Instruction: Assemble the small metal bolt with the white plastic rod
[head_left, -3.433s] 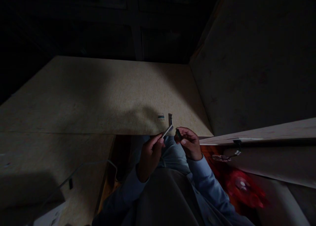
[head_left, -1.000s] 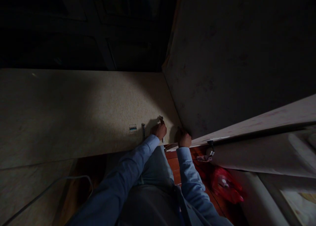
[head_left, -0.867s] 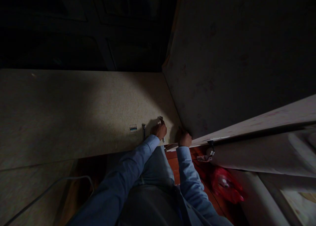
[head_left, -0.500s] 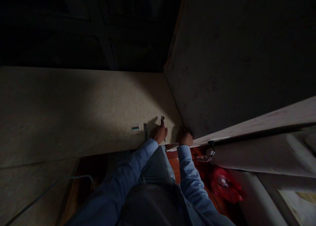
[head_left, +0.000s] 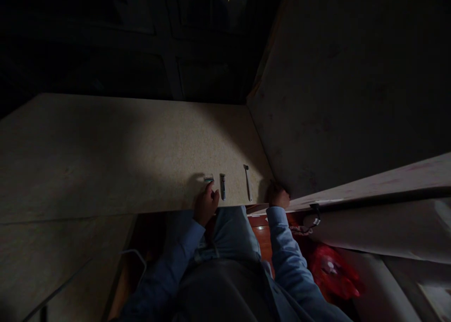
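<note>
My left hand (head_left: 206,205) is at the table's front edge, its index finger stretched out to the near side of a small clear box (head_left: 208,177) with a teal strip. No object shows in that hand. Just right of it lies a razor (head_left: 223,188), its head away from me. Farther right is a slim white toothbrush-like stick (head_left: 248,185) with a dark head. My right hand (head_left: 279,196) rests at the table's right corner, fingers curled. A thin dark tip shows by its fingers, too dim to name.
The pale tabletop (head_left: 141,148) meets a dark upright panel (head_left: 352,101) on the right. Below on the right are a red plastic bag (head_left: 333,270), a black cord (head_left: 316,211) and a pale cushioned seat (head_left: 380,226). A grey cable (head_left: 59,289) is at lower left.
My left hand has moved left from the toothbrush-like stick to the clear box, leaving the stick in full view. My right hand stays at the corner. The view has shifted left.
</note>
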`<state>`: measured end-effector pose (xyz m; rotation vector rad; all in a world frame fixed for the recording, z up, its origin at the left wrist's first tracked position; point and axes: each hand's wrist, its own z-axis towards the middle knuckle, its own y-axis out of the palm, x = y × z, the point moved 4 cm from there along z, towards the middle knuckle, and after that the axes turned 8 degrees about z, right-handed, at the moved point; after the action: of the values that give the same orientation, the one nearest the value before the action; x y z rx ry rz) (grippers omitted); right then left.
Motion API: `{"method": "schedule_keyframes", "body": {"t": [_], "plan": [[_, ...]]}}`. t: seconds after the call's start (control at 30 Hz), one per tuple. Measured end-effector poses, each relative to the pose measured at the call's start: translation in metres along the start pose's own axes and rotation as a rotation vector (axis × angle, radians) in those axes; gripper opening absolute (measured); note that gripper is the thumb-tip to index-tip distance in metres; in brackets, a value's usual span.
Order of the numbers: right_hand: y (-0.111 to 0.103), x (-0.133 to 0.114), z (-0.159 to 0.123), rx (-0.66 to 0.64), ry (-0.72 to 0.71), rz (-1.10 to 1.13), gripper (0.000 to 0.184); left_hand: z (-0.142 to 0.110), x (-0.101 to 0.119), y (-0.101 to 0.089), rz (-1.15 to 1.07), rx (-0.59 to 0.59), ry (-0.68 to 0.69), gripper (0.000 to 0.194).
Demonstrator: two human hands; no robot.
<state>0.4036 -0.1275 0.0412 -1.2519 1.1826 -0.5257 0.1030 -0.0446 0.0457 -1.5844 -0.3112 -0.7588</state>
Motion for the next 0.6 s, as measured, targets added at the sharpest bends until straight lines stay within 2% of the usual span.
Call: {"method": "schedule_keyframes", "body": {"t": [0.17,0.27,0.37,0.43,0.6], "plan": [[0.001,0.003,0.001,0.000,-0.007,-0.003,0.048,0.004,-0.036,-0.013,0.053,0.088,-0.079,0.046],[0.002,0.006,0.002,-0.006,-0.022,-0.001,0.048,0.012,-0.049,-0.017,0.061,0.159,-0.049,0.049],[0.004,0.010,-0.001,-0.002,-0.051,0.011,0.047,0.025,-0.052,-0.018,0.084,0.213,0.089,0.049],[0.005,0.011,-0.004,0.008,-0.074,0.025,0.048,0.034,-0.049,-0.018,0.128,0.214,0.187,0.042],[0.011,0.015,-0.018,0.028,-0.147,0.080,0.055,0.051,-0.040,-0.017,0.192,0.127,0.296,0.026]]}}
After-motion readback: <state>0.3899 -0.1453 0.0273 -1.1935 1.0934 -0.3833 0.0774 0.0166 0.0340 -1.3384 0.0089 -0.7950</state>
